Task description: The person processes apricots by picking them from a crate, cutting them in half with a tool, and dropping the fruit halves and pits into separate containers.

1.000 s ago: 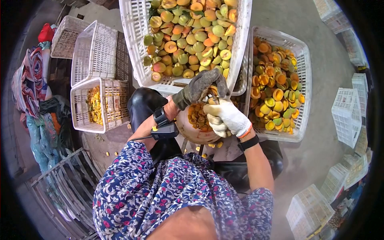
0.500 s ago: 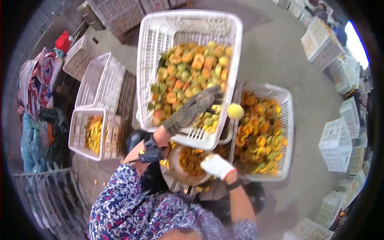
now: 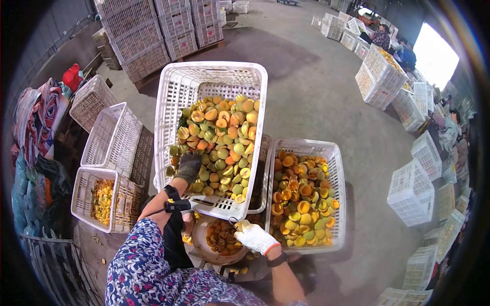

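Observation:
A large white plastic crate [image 3: 259, 86] of whole and cut peaches [image 3: 224, 127] stands tilted in front of me. My left hand [image 3: 189, 167], in a dark glove, reaches into its near left side, touching the fruit; its fingertips are hidden. Just below the crate's near rim, my right hand [image 3: 256, 237], in a white glove, is closed on a small tool with a thin metal loop [image 3: 234, 220]. Beneath and left of that hand sits a round bowl [image 3: 199, 244] holding brownish pits and scraps [image 3: 220, 237]. At the right, another white crate [image 3: 341, 204] holds halved peaches [image 3: 302, 206].
On the left, a white crate [image 3: 81, 224] contains yellow pieces, beside further crates [image 3: 104, 137]. Stacked crates [image 3: 138, 46] rise at the back left. Along the right stand more crates [image 3: 411, 199], with people [image 3: 380, 36] farther off. Bundled cloth [image 3: 33, 117] lies far left.
My left hand has moved from the crate's right rim back into its left side. The pale yellow peach by that rim is gone from there. The view has tilted up.

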The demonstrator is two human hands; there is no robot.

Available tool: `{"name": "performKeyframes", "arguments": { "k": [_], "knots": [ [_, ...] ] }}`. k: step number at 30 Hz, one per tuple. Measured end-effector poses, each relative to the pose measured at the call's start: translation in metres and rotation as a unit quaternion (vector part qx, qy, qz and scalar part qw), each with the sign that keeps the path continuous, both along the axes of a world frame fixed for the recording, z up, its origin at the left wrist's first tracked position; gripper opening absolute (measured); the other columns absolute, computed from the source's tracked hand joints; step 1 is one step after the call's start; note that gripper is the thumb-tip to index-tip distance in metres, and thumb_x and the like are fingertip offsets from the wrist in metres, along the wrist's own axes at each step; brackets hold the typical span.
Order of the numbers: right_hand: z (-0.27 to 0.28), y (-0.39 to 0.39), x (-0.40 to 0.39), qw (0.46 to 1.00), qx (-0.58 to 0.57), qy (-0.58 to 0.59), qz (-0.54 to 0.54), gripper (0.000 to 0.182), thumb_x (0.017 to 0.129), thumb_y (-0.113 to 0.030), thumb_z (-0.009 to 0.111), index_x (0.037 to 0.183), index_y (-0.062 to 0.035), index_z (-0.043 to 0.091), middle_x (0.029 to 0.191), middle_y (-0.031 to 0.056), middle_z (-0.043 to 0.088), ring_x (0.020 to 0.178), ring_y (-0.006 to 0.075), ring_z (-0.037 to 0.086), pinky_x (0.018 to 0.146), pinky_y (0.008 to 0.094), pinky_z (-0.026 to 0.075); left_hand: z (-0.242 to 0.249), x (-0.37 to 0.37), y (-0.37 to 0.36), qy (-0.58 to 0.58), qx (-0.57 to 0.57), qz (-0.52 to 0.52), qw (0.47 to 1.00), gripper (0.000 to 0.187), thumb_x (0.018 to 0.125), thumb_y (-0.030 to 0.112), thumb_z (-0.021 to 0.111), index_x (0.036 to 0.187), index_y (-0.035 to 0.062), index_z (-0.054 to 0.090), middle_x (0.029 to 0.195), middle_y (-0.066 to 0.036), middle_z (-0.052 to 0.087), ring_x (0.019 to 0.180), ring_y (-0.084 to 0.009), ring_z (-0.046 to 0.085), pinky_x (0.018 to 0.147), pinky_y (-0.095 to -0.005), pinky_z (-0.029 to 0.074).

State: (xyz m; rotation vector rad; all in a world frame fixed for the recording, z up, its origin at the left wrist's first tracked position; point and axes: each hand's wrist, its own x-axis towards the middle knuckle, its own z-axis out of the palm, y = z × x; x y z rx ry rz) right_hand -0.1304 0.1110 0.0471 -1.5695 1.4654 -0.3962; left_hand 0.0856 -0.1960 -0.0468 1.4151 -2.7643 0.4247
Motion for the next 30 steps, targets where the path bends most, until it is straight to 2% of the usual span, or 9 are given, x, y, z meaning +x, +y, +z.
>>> {"name": "performKeyframes", "arguments": {
  "k": [15, 17, 19, 20, 21, 22, 23, 25, 30],
  "knots": [
    [-0.004, -0.018, 0.000, 0.999, 0.008, -0.021, -0.026, 0.035, 0.089, -0.031, 0.052, 0.104, 0.0007, 0.055, 0.094, 0.0280, 0.062, 0.094, 0.0438, 0.059, 0.078, 0.0471, 0.049, 0.041, -0.007, 0.024, -0.085, 0.270, 0.076, 0.956, 0.031, 0.083, 0.020, 0.059, 0.113, 0.0098, 0.062, 0.107, -0.016, 0.067, 0.099, -0.0333, 0.066, 0.078, -0.0437, 0.054],
    [-0.012, -0.019, -0.002, 0.995, -0.098, -0.001, -0.032, 0.032, 0.089, -0.029, 0.055, 0.103, -0.0009, 0.056, 0.094, 0.0278, 0.062, 0.092, 0.0433, 0.060, 0.076, 0.0473, 0.049, 0.045, -0.010, 0.034, 0.122, 0.286, 0.044, 0.949, 0.041, 0.083, 0.027, 0.063, 0.118, 0.0077, 0.060, 0.108, -0.018, 0.066, 0.098, -0.0355, 0.065, 0.080, -0.0412, 0.052],
    [0.001, -0.025, 0.002, 0.980, -0.059, -0.081, -0.171, 0.027, 0.086, -0.020, 0.058, 0.103, 0.0003, 0.056, 0.079, 0.0199, 0.061, 0.074, 0.0303, 0.064, 0.067, 0.0404, 0.050, 0.045, -0.014, 0.040, 0.307, 0.369, -0.053, 0.876, 0.044, 0.086, 0.027, 0.063, 0.123, 0.0057, 0.057, 0.109, -0.021, 0.064, 0.099, -0.0338, 0.063, 0.084, -0.0379, 0.049],
    [-0.022, -0.029, -0.003, 0.953, -0.275, 0.029, -0.121, 0.021, 0.088, -0.018, 0.058, 0.102, -0.0016, 0.055, 0.069, 0.0103, 0.057, 0.062, 0.0183, 0.060, 0.056, 0.0346, 0.048, 0.073, -0.024, 0.068, 0.454, 0.409, -0.079, 0.788, 0.039, 0.090, 0.023, 0.061, 0.122, 0.0015, 0.058, 0.108, -0.016, 0.066, 0.097, -0.0235, 0.063, 0.082, -0.0328, 0.049],
    [-0.018, -0.031, -0.003, 0.968, -0.153, -0.108, -0.167, 0.022, 0.090, -0.022, 0.058, 0.099, -0.0019, 0.055, 0.076, 0.0187, 0.061, 0.067, 0.0342, 0.062, 0.063, 0.0427, 0.051, 0.103, -0.041, 0.095, 0.551, 0.464, 0.005, 0.693, 0.040, 0.092, 0.022, 0.060, 0.123, -0.0028, 0.056, 0.105, -0.007, 0.065, 0.093, -0.0136, 0.058, 0.080, -0.0268, 0.049],
    [0.034, -0.035, 0.003, 0.942, 0.004, -0.182, -0.282, 0.021, 0.092, -0.021, 0.057, 0.100, -0.0026, 0.053, 0.069, 0.0125, 0.058, 0.056, 0.0237, 0.059, 0.052, 0.0370, 0.050, 0.120, -0.041, 0.104, 0.460, 0.446, -0.073, 0.764, 0.035, 0.096, 0.018, 0.057, 0.128, 0.0058, 0.053, 0.133, -0.013, 0.049, 0.116, -0.0181, 0.050, 0.093, -0.0296, 0.047],
    [0.033, -0.036, 0.002, 0.930, -0.020, -0.212, -0.298, 0.020, 0.093, -0.022, 0.056, 0.100, -0.0030, 0.051, 0.064, 0.0087, 0.054, 0.051, 0.0165, 0.056, 0.045, 0.0329, 0.047, 0.107, -0.038, 0.107, 0.539, 0.557, -0.199, 0.600, 0.037, 0.097, 0.017, 0.055, 0.132, 0.0084, 0.050, 0.136, -0.015, 0.043, 0.123, -0.0193, 0.045, 0.094, -0.0336, 0.049],
    [0.040, -0.042, 0.002, 0.905, 0.040, -0.253, -0.339, 0.022, 0.092, -0.020, 0.058, 0.100, -0.0006, 0.050, 0.067, 0.0123, 0.057, 0.055, 0.0228, 0.059, 0.049, 0.0356, 0.048, 0.125, -0.068, 0.128, 0.622, 0.653, 0.018, 0.432, 0.043, 0.096, 0.014, 0.056, 0.135, -0.0005, 0.046, 0.125, -0.013, 0.055, 0.108, -0.0192, 0.058, 0.092, -0.0329, 0.051],
    [0.020, -0.041, 0.006, 0.920, -0.192, -0.104, -0.324, 0.024, 0.088, -0.014, 0.061, 0.101, 0.0016, 0.048, 0.079, 0.0218, 0.060, 0.074, 0.0412, 0.061, 0.061, 0.0442, 0.048, 0.130, -0.089, 0.156, 0.638, 0.566, -0.034, 0.522, 0.047, 0.093, 0.014, 0.060, 0.135, -0.0027, 0.046, 0.117, -0.008, 0.060, 0.101, -0.0134, 0.059, 0.089, -0.0279, 0.050]
  ]
}}
